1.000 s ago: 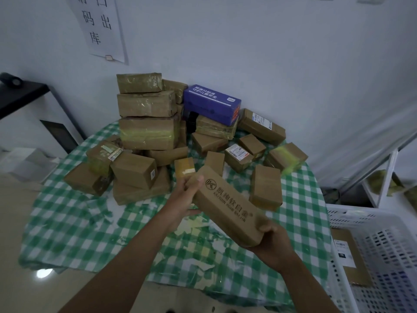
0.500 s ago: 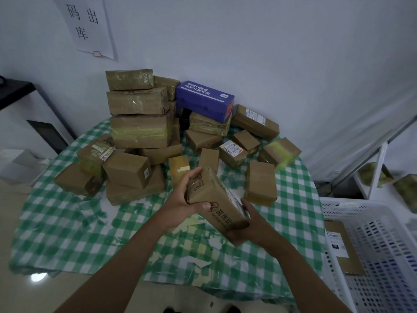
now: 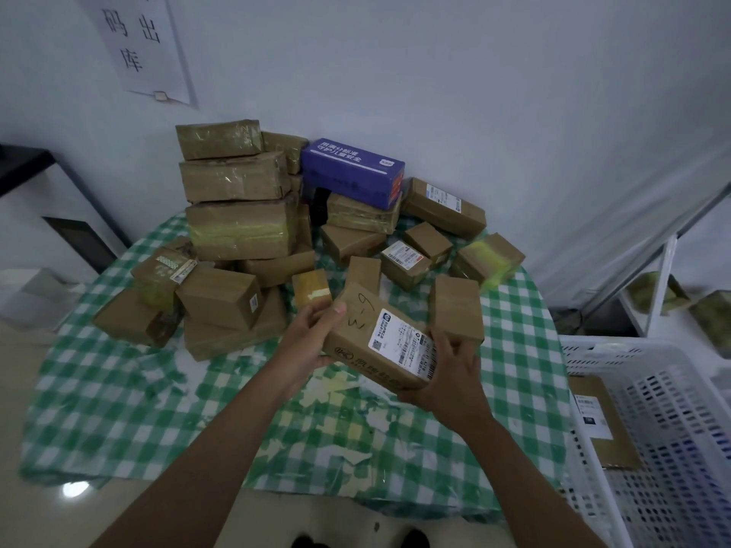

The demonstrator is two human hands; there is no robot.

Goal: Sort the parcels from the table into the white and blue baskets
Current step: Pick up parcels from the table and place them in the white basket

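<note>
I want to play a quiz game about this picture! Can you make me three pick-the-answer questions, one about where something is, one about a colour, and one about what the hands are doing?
1. Where is the white plastic lattice basket?
A. To the right of the table
B. On top of the parcel pile
C. Under the wall sign

2. What colour is the long printed box on top of the pile at the back?
A. Red
B. Blue-purple
C. Yellow

3. What are the hands doing with the brown cardboard parcel with a white shipping label?
A. Only the left hand holds it
B. It lies on the table untouched
C. The left hand and the right hand both hold it

Answers:
1. A, its rim shows at the right, beside the green checked tablecloth.
2. B, it stands out among the brown boxes.
3. C, one hand grips each end, above the cloth.
</note>
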